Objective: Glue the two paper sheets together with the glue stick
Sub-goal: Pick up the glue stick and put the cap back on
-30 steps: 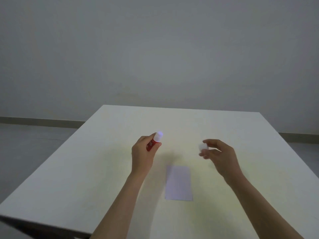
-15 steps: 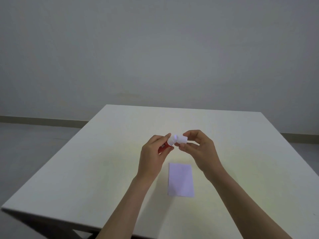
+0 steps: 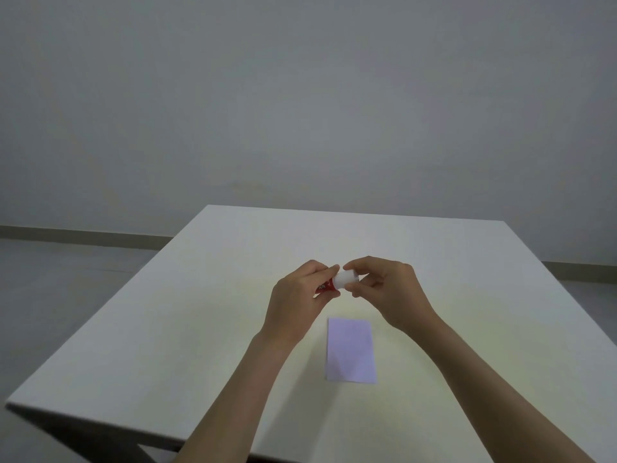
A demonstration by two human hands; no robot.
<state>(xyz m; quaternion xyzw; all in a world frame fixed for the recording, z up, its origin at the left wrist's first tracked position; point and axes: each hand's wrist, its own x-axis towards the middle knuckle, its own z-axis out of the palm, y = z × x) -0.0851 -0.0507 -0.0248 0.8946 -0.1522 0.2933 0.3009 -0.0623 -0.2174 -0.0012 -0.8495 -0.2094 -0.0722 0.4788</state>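
Note:
A pale purple rectangle of paper (image 3: 351, 350) lies flat on the white table (image 3: 200, 312); I cannot tell whether it is one sheet or two stacked. Above the table, just beyond the paper, my left hand (image 3: 297, 297) grips the red body of the glue stick (image 3: 325, 288). My right hand (image 3: 387, 290) pinches the white cap (image 3: 345, 279), which sits against the stick's end. Both hands meet at the stick, and most of its body is hidden by my fingers.
The table's left edge (image 3: 100, 315) and near edge run close by, with grey floor beyond on the left. A plain grey wall stands behind the far edge.
My hands were apart, the left holding the uncapped stick and the right holding the cap. They have come together, and the cap now sits on the stick's end.

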